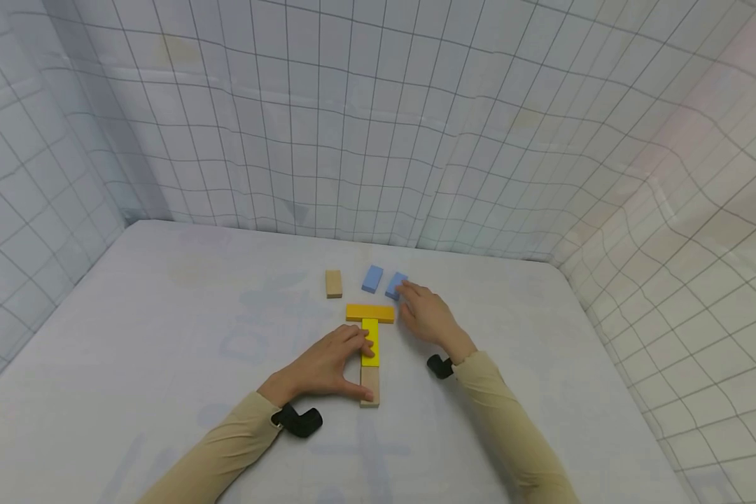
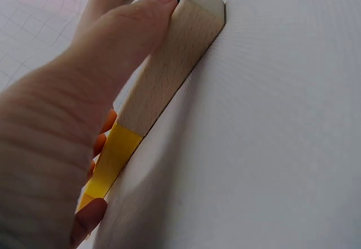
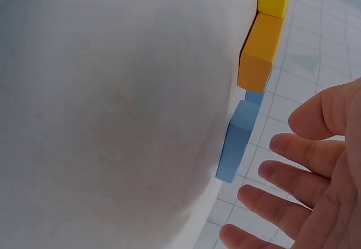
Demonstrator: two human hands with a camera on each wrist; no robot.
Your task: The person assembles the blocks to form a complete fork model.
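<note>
At the left, the person's left hand lies across the column of blocks, its thumb apart from the fingers and resting on the near wooden block, the fingers loosely bent over the yellow block; a sideways push from that thumb could skew the wooden block off the yellow one's end. The far wooden block lies apart from both hands, behind the left end of the orange block, which meets the yellow block's far end crosswise; a forward nudge through the fingers could knock that joint crooked. Next comes one blue block, then, just right of it, a second blue block, with the person's right hand beside it, fingers spread and pinching nothing; a clumsy reach there could bump the two blue blocks together, and a low palm might clip the orange block's right end. As for what is hidden, the left fingers cover part of the yellow block, and how firmly they press cannot be told. The left wrist view cuts off the orange block at its lower edge. In the right wrist view the first blue block is mostly masked, and whether the right fingertips touch the second is unclear.
</note>
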